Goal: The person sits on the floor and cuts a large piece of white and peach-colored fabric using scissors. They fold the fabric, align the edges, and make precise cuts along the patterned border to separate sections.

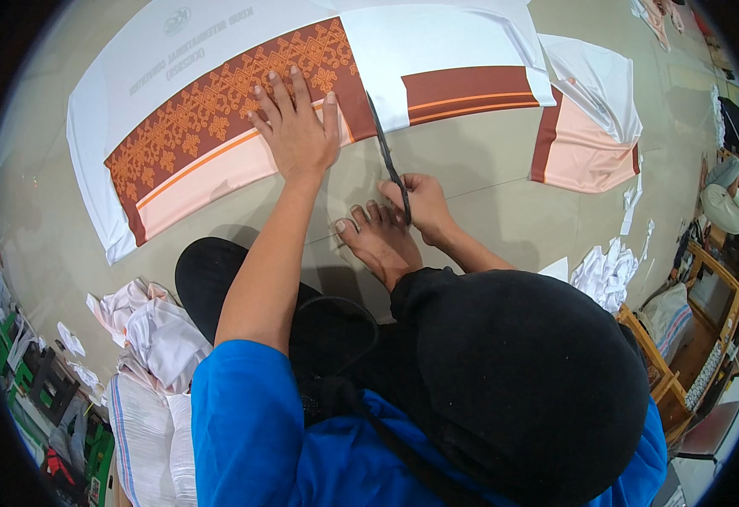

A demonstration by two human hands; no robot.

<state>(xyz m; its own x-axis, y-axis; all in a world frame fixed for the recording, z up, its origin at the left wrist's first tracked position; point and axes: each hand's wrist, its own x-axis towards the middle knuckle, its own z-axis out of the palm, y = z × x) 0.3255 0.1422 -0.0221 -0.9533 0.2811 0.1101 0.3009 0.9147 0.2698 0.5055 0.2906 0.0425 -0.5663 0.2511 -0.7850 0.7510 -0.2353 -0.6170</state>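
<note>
My left hand [300,131] lies flat with fingers spread on a brown fabric panel [204,110] with an orange pattern and a peach strip below it. My right hand [420,205] grips dark scissors [384,145] by the handles. Their long blades point away from me, into the fabric beside the panel's right edge; the tips are partly covered by cloth. To the right of the blades, white fabric [445,49] continues, bearing a brown band [469,91] with orange stripes. Faint grey print shows on the white part at the upper left.
A folded white, peach and brown piece [593,139] lies at the right on the tiled floor. White scraps [604,275] sit nearer, by a wooden frame [669,384]. Crumpled cloth [160,334] and a white sack [141,431] are at the left. My bare foot [379,241] rests near the scissors.
</note>
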